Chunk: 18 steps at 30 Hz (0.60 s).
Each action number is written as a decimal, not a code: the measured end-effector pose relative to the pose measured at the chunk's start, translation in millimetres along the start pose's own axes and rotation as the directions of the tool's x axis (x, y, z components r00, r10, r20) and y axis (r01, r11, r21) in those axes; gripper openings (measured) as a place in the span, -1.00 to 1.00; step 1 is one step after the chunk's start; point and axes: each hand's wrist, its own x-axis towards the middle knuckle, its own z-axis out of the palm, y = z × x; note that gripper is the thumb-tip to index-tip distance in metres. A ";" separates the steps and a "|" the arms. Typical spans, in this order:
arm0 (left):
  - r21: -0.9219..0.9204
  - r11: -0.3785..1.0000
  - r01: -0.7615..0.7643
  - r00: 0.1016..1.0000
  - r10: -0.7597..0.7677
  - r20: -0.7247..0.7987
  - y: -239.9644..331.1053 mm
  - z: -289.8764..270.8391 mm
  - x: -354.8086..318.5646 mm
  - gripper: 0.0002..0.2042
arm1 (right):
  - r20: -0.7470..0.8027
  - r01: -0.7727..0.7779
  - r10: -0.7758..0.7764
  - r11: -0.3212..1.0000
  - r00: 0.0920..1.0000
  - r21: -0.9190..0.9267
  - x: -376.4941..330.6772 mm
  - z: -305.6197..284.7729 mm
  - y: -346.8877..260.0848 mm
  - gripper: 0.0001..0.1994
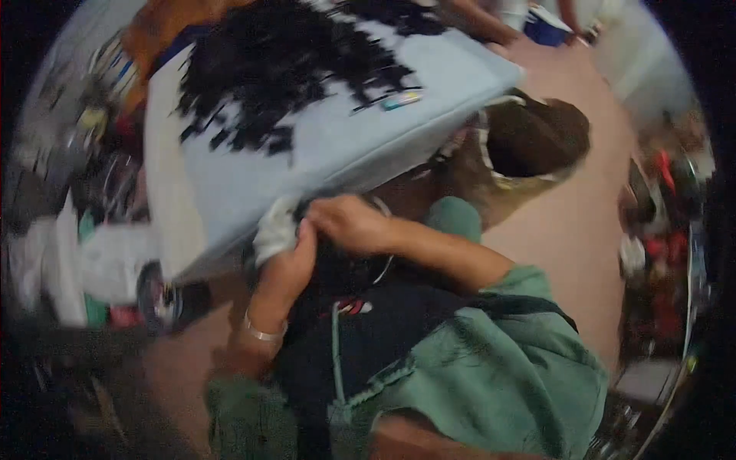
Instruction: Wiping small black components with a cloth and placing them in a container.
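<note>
Close to the table's near edge, my two hands meet in front of my body, both smeared by motion. My left hand (295, 261), with a band at its wrist, is closed against a crumpled white cloth (276, 230). My right hand (353, 222) touches it from the right with its fingers curled in. Something dark shows between the fingertips, too blurred to name. Beyond them, a heap of small black pieces (268, 69) is spread over the pale blue table top (330, 142). A small turquoise object (401, 100) lies near the table's right edge.
A brown sack (537, 138) with a wide dark mouth stands right of the table. At the far right, another person's arm (483, 23) reaches to the table corner. White bags (119, 261) lie at the left, and blurred clutter (663, 253) lines the right side.
</note>
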 end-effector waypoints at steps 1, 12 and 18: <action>-0.024 0.997 0.078 0.996 -0.077 0.037 -6.7 0.5 -4.2 -0.72 | 0.060 -0.052 0.050 0.998 0.997 0.033 1.9 -2.0 -4.6 -0.71; 0.179 0.969 -0.168 0.984 0.154 0.088 -6.7 7.7 0.0 -0.65 | -0.091 -0.126 0.151 0.965 0.984 0.232 -2.6 12.2 4.2 -0.72; -0.078 0.976 0.202 0.970 -0.189 0.151 2.6 0.5 -1.5 -0.64 | -0.011 0.001 0.001 0.979 1.000 0.202 -6.4 -5.4 -10.1 -0.70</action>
